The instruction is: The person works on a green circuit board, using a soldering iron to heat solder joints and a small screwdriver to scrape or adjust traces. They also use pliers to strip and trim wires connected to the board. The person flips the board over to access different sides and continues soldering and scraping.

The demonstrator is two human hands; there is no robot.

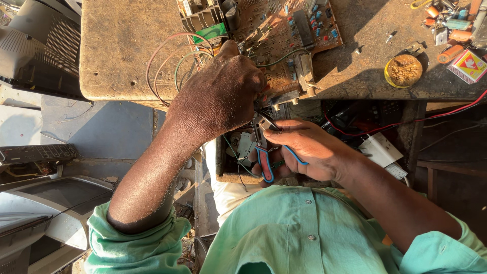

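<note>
Fingers of right hand (pixel 304 149) wrapped round pliers (pixel 264 152) | left hand (pixel 220 94) pinching circuit board (pixel 284 35) edge | table (pixel 122 50)

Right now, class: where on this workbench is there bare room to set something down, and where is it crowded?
Bare wood lies on the bench's left part, left of the looped wires, and in a smaller patch between the circuit board and the round tin. The far right corner is crowded with small parts. The left hand and the right hand, with pliers, fill the front edge.
</note>
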